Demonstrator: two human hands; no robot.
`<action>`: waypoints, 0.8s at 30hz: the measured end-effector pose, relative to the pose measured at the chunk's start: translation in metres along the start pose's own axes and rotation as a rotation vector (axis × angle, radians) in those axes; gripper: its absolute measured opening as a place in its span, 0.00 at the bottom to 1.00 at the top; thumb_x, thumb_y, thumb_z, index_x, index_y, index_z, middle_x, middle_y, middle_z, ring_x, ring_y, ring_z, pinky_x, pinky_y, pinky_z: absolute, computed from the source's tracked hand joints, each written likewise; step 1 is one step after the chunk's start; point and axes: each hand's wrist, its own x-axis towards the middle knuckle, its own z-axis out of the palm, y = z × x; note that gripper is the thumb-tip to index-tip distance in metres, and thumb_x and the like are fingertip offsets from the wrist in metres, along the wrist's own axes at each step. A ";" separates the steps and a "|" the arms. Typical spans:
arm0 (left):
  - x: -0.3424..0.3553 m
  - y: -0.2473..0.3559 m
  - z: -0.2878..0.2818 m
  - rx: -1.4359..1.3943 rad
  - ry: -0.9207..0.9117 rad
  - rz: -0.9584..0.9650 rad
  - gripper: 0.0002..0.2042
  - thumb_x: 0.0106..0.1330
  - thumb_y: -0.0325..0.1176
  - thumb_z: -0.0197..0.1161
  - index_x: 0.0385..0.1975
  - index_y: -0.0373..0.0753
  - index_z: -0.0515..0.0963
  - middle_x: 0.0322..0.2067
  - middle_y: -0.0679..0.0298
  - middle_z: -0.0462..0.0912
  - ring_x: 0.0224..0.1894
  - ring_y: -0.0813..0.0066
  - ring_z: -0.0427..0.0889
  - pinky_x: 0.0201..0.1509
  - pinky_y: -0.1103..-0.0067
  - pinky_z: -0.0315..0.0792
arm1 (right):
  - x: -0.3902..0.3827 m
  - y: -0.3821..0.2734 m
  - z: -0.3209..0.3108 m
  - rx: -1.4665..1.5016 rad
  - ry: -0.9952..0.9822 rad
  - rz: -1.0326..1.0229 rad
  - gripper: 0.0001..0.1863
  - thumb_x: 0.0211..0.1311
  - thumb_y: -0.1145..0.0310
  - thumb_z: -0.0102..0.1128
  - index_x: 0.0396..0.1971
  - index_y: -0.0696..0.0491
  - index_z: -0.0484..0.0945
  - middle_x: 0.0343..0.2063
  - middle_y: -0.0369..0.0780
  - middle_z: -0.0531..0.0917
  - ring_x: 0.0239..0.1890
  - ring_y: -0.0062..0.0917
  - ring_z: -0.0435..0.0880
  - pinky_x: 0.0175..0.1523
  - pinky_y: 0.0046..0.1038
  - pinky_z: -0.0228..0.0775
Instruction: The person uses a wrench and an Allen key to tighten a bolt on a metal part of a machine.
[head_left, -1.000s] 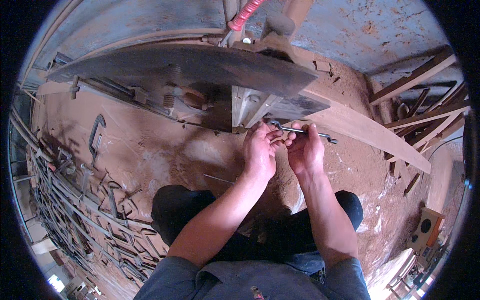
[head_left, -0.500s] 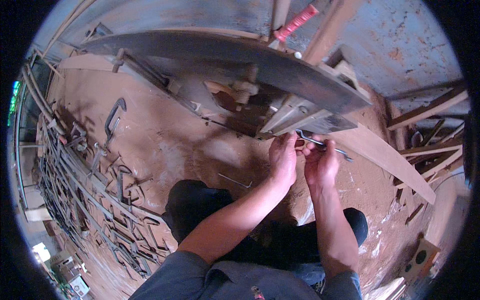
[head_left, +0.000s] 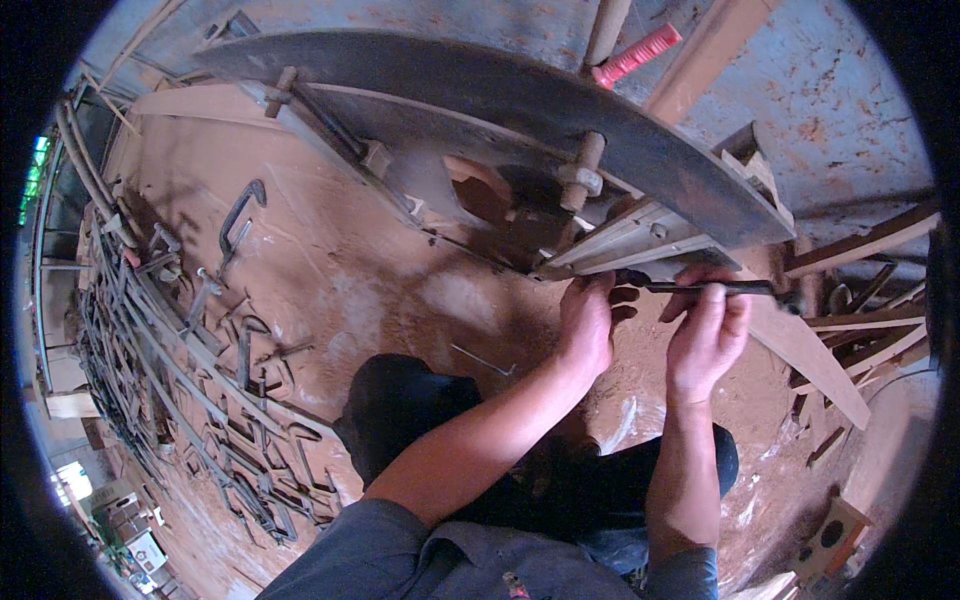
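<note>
My right hand (head_left: 708,335) is closed round the shaft of a long dark wrench (head_left: 752,287), which lies nearly level beneath the machine's edge. At the wrench's left end, my left hand (head_left: 588,318) has its fingers curled up against the underside of a ribbed metal bracket (head_left: 640,240). What those fingertips pinch is hidden from view. Above both hands stretches the dark curved metal plate (head_left: 450,80) of a machine. A thick bolt with a nut (head_left: 582,180) sticks out beside the bracket.
A thin L-shaped rod (head_left: 485,358) lies on the dusty floor ahead of my knees. Many C-clamps (head_left: 240,230) and metal bars crowd the left. A red-handled tool (head_left: 640,55) stands behind the plate. Wood offcuts (head_left: 870,320) pile up at right, above a speaker-like box (head_left: 835,535).
My right hand has moved right and slightly up along with the wrench, which has swung from slanting to almost level. My left hand stays near the bracket. The view has shifted a little.
</note>
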 end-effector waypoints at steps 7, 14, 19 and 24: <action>0.006 -0.013 0.008 -0.015 0.077 0.195 0.04 0.62 0.32 0.58 0.33 0.40 0.74 0.29 0.66 0.75 0.29 0.76 0.74 0.32 0.78 0.72 | 0.001 -0.019 -0.021 0.074 0.046 0.051 0.08 0.70 0.68 0.43 0.36 0.57 0.69 0.29 0.46 0.79 0.18 0.18 0.74 0.22 0.17 0.68; 0.010 -0.011 0.018 0.220 0.162 0.246 0.08 0.67 0.36 0.53 0.32 0.38 0.70 0.26 0.65 0.74 0.23 0.75 0.74 0.24 0.78 0.71 | 0.001 -0.010 -0.029 0.149 0.080 0.217 0.09 0.70 0.66 0.45 0.35 0.55 0.70 0.29 0.43 0.80 0.16 0.16 0.73 0.20 0.17 0.66; 0.021 -0.015 0.004 0.563 0.149 0.420 0.11 0.69 0.37 0.48 0.28 0.38 0.69 0.16 0.65 0.70 0.12 0.77 0.68 0.13 0.79 0.64 | -0.004 -0.009 -0.030 0.185 0.091 0.151 0.09 0.70 0.66 0.44 0.36 0.56 0.68 0.32 0.44 0.80 0.21 0.18 0.76 0.25 0.19 0.71; 0.010 -0.004 0.020 0.634 0.227 0.338 0.13 0.68 0.37 0.48 0.22 0.38 0.67 0.12 0.66 0.67 0.10 0.77 0.67 0.12 0.77 0.63 | -0.003 -0.010 -0.037 0.289 0.113 0.224 0.09 0.70 0.65 0.44 0.36 0.56 0.68 0.33 0.45 0.80 0.24 0.21 0.78 0.27 0.23 0.74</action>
